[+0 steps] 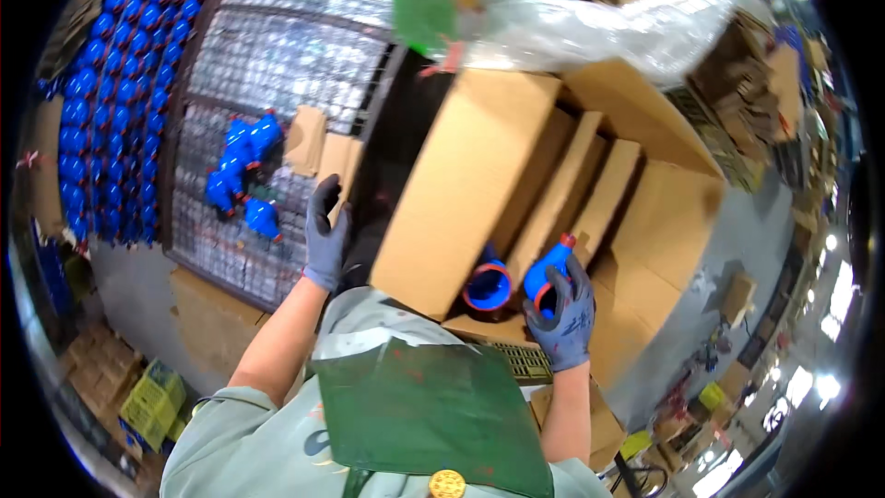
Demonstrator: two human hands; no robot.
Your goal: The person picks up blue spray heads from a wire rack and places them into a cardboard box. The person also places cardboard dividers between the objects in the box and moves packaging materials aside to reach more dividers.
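My left hand [325,238], in a grey-blue glove with dark fingertips, is closed around the lower end of a brown cardboard piece [341,159]. A second folded cardboard piece [305,140] lies just beyond it on the wire-mesh rack. Inside the open carton [454,186], my right hand [564,321] grips a blue bottle-shaped plastic part [548,269] with a red tip and red rim. To its left, a similar blue part [488,287] stands with its round, red-rimmed opening facing up. Upright cardboard dividers [604,194] split the carton into rows.
Several blue parts [241,159] lie loose on the mesh rack [286,74]. Many more are stacked in rows [124,101] at the far left. Clear plastic sheeting [608,32] drapes behind the carton. A yellow crate [155,403] stands on the floor at lower left.
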